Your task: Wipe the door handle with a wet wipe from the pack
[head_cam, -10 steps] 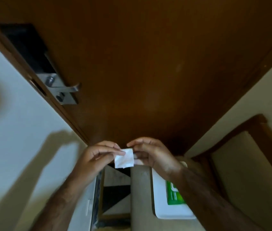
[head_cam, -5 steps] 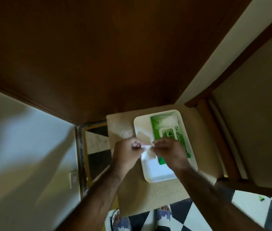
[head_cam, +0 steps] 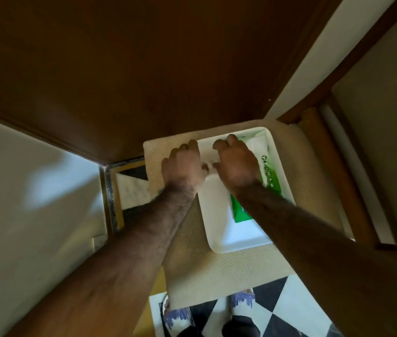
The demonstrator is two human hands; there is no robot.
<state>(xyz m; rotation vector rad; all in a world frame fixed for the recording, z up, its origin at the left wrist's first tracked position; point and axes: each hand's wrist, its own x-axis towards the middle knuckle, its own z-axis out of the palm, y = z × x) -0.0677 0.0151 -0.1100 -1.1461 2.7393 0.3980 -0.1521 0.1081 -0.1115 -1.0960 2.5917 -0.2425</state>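
both hands are down over the white tray (head_cam: 219, 224) on the bench (head_cam: 216, 271). left hand (head_cam: 184, 166) and right hand (head_cam: 237, 164) hide the wipe; grip cannot be told. green wipe pack (head_cam: 269, 176) lies in the tray. door handle out of view. judged step: setting the wipe down; next calls for release.

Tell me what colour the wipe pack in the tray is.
Green with white markings, seen in the head view: wipe pack in white tray.
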